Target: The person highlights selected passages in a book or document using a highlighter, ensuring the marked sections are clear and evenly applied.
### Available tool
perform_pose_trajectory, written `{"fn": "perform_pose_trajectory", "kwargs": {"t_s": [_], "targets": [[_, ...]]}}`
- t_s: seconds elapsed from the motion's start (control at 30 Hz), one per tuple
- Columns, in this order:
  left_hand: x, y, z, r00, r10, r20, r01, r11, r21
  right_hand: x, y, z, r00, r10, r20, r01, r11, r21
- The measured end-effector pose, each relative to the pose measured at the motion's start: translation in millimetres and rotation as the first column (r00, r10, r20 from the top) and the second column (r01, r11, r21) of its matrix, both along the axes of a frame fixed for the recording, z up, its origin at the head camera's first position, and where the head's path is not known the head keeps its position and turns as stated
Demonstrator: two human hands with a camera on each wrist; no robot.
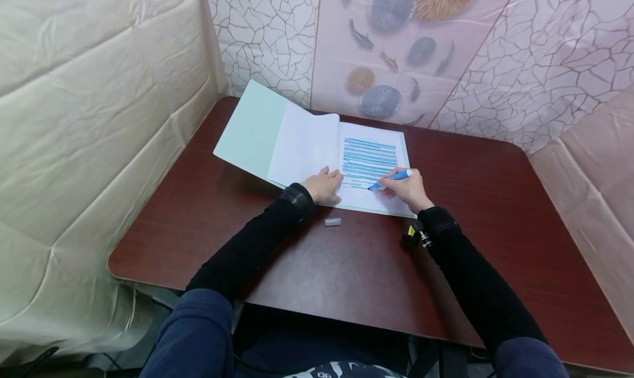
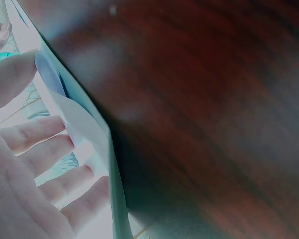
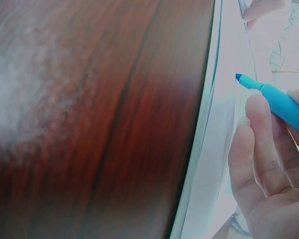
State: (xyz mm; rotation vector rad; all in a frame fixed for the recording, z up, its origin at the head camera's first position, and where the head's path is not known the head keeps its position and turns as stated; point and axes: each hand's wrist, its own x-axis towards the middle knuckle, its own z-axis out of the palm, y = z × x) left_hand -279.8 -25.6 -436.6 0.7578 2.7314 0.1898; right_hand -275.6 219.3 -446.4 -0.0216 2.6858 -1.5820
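A pale green folder [image 1: 251,126] lies spread on the table with white sheets inside. Its right-hand page [image 1: 361,197] carries lines of text, most of them covered in blue highlighter strokes. My right hand [image 1: 409,190] pinches a blue highlighter [image 1: 399,175], its tip down at the lower lines of that page. In the right wrist view the highlighter [image 3: 284,105] slants between thumb and fingers. My left hand [image 1: 324,185] rests with spread fingers on the paper by the fold. The left wrist view shows its fingers [image 2: 45,154] stretched out along the sheets' edge.
A small grey-white piece [image 1: 332,222], perhaps a cap, lies on the brown table [image 1: 346,273] in front of the folder. A black-and-yellow object [image 1: 410,235] is beside the right wrist. Patterned cloth walls [image 1: 267,31] stand behind and at the sides.
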Motion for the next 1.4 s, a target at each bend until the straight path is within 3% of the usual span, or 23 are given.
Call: {"fn": "perform_pose_trajectory", "kwargs": {"t_s": [0.3, 0.57, 1.4], "targets": [[1.6, 0, 1.3, 1.000, -0.007, -0.002, 0.007, 1.000, 0.008, 1.2, 4, -1.2, 1.000, 0.001, -0.002, -0.001, 1.000, -0.023], [2.5, 0, 1.7, 1.000, -0.005, -0.008, 0.005, 1.000, 0.014, 6.9, 3, 7.8, 1.000, 0.011, 0.024, -0.011, 1.000, -0.008], [0.2, 2, -2.1, 1.000, 0.000, -0.011, 0.000, 1.000, 0.003, 5.0, 13, 0.6, 0.999, 0.000, -0.035, 0.002, 0.999, 0.042]]}}
